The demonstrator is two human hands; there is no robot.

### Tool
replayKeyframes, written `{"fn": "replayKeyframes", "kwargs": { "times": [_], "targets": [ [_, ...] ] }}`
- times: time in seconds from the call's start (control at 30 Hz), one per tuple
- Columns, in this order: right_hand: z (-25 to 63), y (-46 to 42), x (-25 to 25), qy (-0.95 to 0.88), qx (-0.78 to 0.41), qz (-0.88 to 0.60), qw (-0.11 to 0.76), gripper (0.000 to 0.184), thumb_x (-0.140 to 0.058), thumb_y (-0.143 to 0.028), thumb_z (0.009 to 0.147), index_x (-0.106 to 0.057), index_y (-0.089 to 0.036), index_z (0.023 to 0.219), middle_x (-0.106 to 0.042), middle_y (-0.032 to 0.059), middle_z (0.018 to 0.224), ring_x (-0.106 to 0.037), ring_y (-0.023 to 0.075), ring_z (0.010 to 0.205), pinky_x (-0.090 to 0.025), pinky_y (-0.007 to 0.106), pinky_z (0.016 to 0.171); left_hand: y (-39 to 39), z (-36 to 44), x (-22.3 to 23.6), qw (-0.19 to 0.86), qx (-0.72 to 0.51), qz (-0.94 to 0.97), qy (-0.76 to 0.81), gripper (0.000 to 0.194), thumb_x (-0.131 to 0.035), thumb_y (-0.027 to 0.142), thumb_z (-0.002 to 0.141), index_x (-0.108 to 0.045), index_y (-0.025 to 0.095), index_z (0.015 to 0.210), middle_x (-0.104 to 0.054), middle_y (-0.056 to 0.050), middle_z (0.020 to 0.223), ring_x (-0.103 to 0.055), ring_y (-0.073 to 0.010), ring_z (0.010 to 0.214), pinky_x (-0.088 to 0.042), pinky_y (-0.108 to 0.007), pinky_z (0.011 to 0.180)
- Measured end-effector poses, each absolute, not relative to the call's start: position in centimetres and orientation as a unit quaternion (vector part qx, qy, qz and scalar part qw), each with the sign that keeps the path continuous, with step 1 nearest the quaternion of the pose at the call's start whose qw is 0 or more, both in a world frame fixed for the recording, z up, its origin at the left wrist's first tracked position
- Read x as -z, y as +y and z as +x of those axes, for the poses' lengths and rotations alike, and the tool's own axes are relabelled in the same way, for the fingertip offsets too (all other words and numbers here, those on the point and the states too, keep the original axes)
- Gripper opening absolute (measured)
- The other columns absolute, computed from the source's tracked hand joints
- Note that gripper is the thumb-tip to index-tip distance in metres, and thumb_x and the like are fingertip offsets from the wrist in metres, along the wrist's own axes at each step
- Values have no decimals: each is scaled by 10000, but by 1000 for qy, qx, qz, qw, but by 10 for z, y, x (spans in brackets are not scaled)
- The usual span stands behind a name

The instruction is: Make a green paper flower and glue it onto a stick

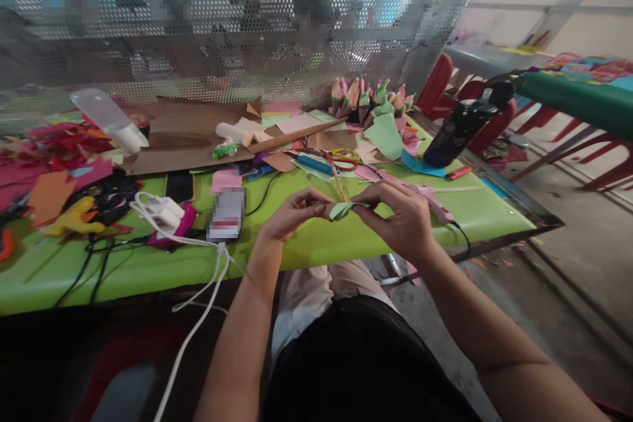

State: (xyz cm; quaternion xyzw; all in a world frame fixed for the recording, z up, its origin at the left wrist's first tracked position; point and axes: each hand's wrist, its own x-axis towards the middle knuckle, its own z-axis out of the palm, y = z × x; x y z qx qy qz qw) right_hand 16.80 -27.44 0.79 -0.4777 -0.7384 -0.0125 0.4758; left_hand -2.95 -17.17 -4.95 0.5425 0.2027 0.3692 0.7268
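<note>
A small light-green folded piece of paper [341, 211] is pinched between both hands above the table's front edge. My left hand [295, 212] holds its left end with thumb and fingertips. On the right end, my right hand [398, 212] is closed with thumb and index finger. Just beyond the hands lie scissors [345, 159] with yellow and red handles, a blue pen-like tool [316, 165] and a thin wooden stick. A pink glue gun [434, 203] with a black cord rests to the right of my right hand.
The green table [277, 250] carries a phone [227, 213] on a white cable, a magenta power strip [173, 227], brown paper [198, 125] and coloured scraps. Paper cones [370, 99] stand at the back. A black bottle [457, 128] stands right. Behind rises a perforated metal screen [222, 26].
</note>
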Motion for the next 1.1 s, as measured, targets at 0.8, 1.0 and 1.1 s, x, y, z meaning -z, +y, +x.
{"fn": "replayKeyframes", "kwargs": {
  "times": [0.8,1.0,1.1],
  "targets": [
    [131,-236,38,-631,-73,-476,608,93,-638,-208,877,-729,-225,868,-696,23,797,-595,143,638,-503,263,611,-161,-32,57,748,-420,443,262,524,-940,501,601,-716,167,937,-724,1,795,-679,-124,675,-575,-264,688],
    [133,-232,35,-626,-65,-491,602,96,-631,-202,863,-718,-224,830,-687,17,780,-572,142,629,-477,259,609,-161,-31,62,730,-390,492,270,509,-879,571,668,-752,150,922,-755,-72,850,-667,-157,727,-540,-303,723],
    [135,-232,33,-628,-61,-500,594,95,-618,-205,855,-703,-221,814,-667,17,760,-577,149,653,-464,258,620,-161,-29,62,707,-392,528,262,489,-913,524,637,-749,151,908,-754,-68,874,-645,-140,737,-511,-284,730]
  ]
}}
